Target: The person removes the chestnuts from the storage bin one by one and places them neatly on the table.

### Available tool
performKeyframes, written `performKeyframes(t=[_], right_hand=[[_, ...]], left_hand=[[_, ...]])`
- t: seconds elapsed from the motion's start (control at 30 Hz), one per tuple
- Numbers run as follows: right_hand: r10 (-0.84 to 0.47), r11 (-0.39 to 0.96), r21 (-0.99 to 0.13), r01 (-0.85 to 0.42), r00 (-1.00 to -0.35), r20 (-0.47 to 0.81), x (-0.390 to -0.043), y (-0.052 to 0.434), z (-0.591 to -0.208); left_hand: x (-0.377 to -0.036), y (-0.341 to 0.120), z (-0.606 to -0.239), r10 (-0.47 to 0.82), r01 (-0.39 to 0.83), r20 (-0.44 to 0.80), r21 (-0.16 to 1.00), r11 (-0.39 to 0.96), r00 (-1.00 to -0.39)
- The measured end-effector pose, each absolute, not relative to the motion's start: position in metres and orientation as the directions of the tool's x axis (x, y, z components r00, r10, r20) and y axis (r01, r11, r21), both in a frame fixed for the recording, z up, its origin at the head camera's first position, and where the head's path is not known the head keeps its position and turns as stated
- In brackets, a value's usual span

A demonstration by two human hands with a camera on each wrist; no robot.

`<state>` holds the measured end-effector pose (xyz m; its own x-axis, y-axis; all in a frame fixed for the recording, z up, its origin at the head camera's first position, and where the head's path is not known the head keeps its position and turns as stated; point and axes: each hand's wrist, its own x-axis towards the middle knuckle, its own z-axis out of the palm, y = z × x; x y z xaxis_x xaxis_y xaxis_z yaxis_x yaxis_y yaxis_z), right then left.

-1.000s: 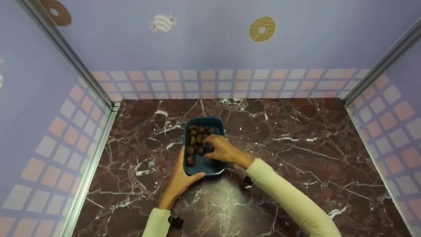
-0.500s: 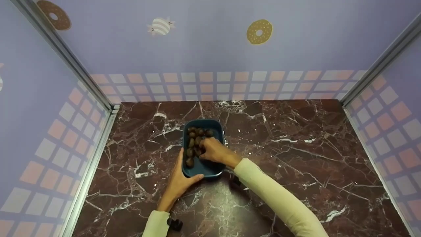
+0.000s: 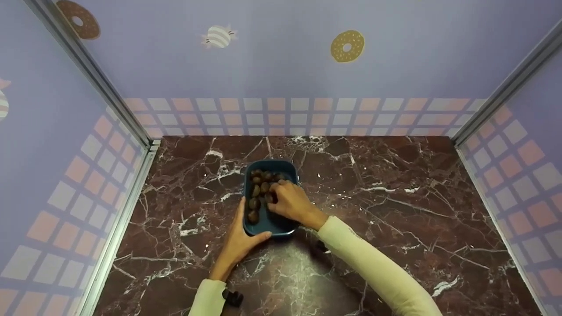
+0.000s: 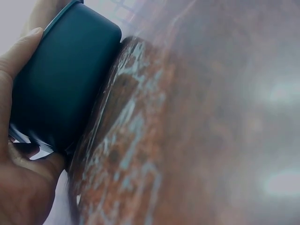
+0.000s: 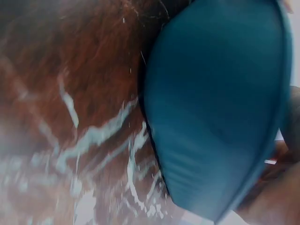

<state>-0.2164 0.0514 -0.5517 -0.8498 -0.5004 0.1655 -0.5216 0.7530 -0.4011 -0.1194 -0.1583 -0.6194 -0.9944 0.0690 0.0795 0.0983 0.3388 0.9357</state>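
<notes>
fingers of right hand (image 3: 293,202) curled down among dark nuts (image 3: 257,193), drawn slightly nearer than a second back; whether one is pinched, cannot tell. left hand (image 3: 239,239) clasped on near-left corner of blue container (image 3: 274,224), unmoved. nuts heaped beyond and left of fingertips. marble table (image 3: 395,210) beneath.

Counter (image 3: 395,210) open right and left of tray (image 3: 281,228); booth walls (image 3: 66,175) close three sides.
</notes>
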Motion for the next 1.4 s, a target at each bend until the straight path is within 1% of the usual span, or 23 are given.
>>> performKeyframes(t=[0.27, 0.57, 0.8, 1.07, 1.3, 1.4], right_hand=[[-0.479, 0.696, -0.436, -0.57, -0.822, 0.309, -0.212, 0.077, -0.54], [-0.426, 0.679, -0.509, -0.529, -0.849, 0.314, -0.206, 0.106, -0.532], [-0.391, 0.657, -0.55, -0.516, -0.856, 0.337, -0.205, 0.131, -0.531], [-0.336, 0.645, -0.611, -0.458, -0.889, 0.312, -0.21, 0.155, -0.535], [-0.288, 0.59, -0.723, -0.358, -0.931, 0.226, -0.213, 0.171, -0.552], [-0.266, 0.573, -0.756, -0.318, -0.944, 0.196, -0.213, 0.176, -0.562]], left_hand=[[-0.12, -0.158, -0.618, 0.071, 0.089, 0.07, 0.942, 0.323, -0.995], [-0.118, -0.159, -0.622, 0.093, 0.078, 0.05, 0.943, 0.324, -0.994], [-0.118, -0.161, -0.621, 0.09, 0.091, 0.065, 0.937, 0.336, -0.994], [-0.122, -0.159, -0.618, 0.066, 0.099, 0.08, 0.929, 0.356, -0.995], [-0.12, -0.158, -0.62, 0.056, 0.082, 0.065, 0.922, 0.378, -0.996], [-0.118, -0.158, -0.62, 0.06, 0.082, 0.064, 0.928, 0.363, -0.996]])
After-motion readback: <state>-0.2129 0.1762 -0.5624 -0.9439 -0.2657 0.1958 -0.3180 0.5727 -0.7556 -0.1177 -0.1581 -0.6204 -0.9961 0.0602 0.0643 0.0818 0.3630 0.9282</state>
